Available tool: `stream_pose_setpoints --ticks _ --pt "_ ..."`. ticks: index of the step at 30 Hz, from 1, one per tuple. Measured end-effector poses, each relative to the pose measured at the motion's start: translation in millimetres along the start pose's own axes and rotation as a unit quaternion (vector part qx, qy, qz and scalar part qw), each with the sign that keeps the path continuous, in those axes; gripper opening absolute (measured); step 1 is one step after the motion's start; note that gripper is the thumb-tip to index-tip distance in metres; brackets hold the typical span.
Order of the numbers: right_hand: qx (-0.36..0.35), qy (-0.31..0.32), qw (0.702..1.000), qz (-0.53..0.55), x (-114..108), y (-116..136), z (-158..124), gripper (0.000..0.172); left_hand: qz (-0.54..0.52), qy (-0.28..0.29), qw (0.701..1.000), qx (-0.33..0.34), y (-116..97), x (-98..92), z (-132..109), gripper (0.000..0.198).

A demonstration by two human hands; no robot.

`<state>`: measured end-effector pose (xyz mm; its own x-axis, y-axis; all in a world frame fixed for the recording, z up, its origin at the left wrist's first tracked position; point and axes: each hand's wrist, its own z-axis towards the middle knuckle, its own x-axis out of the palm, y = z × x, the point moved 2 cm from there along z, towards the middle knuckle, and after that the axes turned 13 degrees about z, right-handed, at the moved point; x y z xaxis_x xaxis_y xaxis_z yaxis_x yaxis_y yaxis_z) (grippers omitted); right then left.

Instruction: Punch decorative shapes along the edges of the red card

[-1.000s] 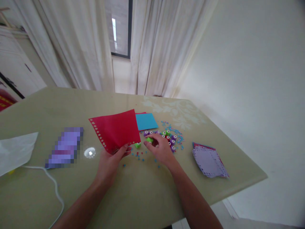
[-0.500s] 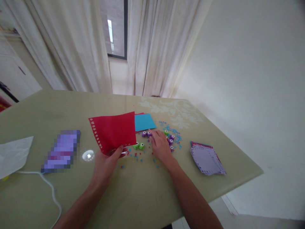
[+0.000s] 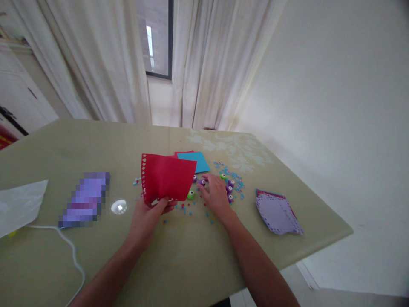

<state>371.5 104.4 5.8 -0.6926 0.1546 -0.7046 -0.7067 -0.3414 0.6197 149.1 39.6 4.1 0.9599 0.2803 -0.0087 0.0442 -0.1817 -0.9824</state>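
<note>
The left hand [image 3: 148, 215] pinches a red sheet [image 3: 169, 177] at its lower edge, thumb in front. The right hand [image 3: 216, 194] is half curled, thumb and finger around a purple eye-topped piece [image 3: 202, 183]; I cannot tell if they grip it. The red sheet is raised above the table [image 3: 191, 268], slightly bent, with punched holes along its left and bottom edges.

At far left I see a white sheet [image 3: 24, 207], a pale cable [image 3: 74, 252], a pixelated purple object [image 3: 84, 200] and a clear dome [image 3: 119, 207]. The red sheet partly covers for me the blue paper [image 3: 198, 162] behind. A green eye-topped piece [image 3: 191, 195] sits between the hands. Beyond the right hand are confetti [image 3: 235, 175], then stacked punched sheets [image 3: 277, 214].
</note>
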Motion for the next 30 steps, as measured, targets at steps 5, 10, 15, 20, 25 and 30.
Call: stream_pose_setpoints --ticks 5,10,15,20,25,30 --pt "0.050 -0.052 0.962 0.265 0.8 4.9 -3.2 0.030 -0.082 0.020 0.996 -0.016 1.8 1.4 1.5 0.040" --pt "0.106 0.002 0.880 0.463 8.4 18.9 -8.5 0.033 -0.143 -0.001 0.989 -0.048 -3.0 2.5 1.2 0.045" --pt "0.141 0.066 0.823 0.546 14.5 33.0 -16.0 0.036 -0.150 -0.020 0.988 -0.039 -3.3 2.9 2.5 0.041" --pt "0.185 0.099 0.813 0.543 21.4 43.3 -23.0 0.049 -0.156 -0.013 0.986 -0.052 -1.1 3.7 1.3 0.041" --pt "0.192 0.150 0.816 0.524 27.4 48.6 -26.7 0.049 -0.159 -0.001 0.986 -0.053 -2.3 4.7 -1.8 0.041" --pt "0.164 0.165 0.826 0.514 31.9 48.0 -27.3 0.044 -0.140 0.025 0.989 -0.044 -1.9 5.6 -4.0 0.040"
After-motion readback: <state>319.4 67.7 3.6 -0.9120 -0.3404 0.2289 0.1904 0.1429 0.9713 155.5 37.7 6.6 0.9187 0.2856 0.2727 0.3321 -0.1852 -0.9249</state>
